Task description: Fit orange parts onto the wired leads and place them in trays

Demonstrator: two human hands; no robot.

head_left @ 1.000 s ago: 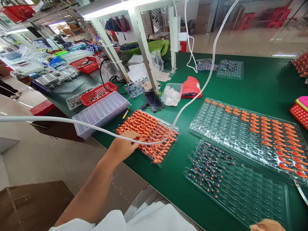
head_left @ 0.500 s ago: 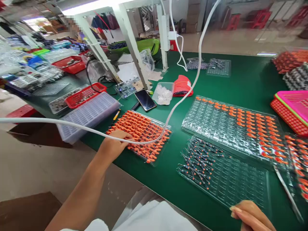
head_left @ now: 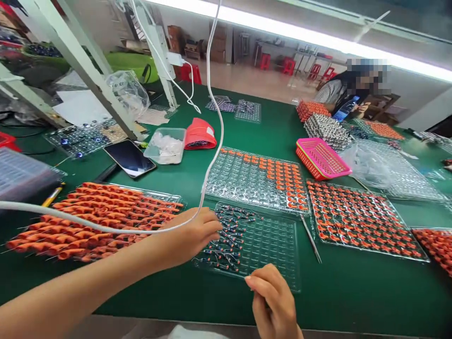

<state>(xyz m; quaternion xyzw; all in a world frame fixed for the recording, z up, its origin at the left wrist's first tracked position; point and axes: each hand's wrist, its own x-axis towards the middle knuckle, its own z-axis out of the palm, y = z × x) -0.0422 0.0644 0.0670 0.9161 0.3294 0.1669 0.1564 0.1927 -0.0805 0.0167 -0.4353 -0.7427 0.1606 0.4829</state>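
My left hand [head_left: 192, 235] is over the left side of a clear plastic tray [head_left: 271, 245], its fingers drawn together. Whatever they pinch, if anything, is hidden. Small dark wired pieces with orange tips [head_left: 226, 242] fill the left part of this tray, close to those fingertips. At the tray's front edge is my right hand [head_left: 273, 296], thumb and forefinger pressed together; I cannot make out anything between them. Left of my left hand lies a tray heaped with orange pieces [head_left: 106, 214], partly covered by my forearm. Behind, another clear tray [head_left: 233, 176] holds orange pieces mostly along its right side.
A white cable [head_left: 208, 174] hangs across the view, passing over my left hand. Tweezers [head_left: 311, 240] lie beside a full tray of orange pieces [head_left: 363, 219]. Stacked baskets [head_left: 323, 157], a phone [head_left: 130, 157] and a plastic tub [head_left: 165, 146] stand farther back. A person [head_left: 339, 89] sits across the table.
My left hand has left the heaped orange pieces and moved right to the tray of dark wired pieces. My right hand stays pinched near that tray's front edge. The view has swung right.
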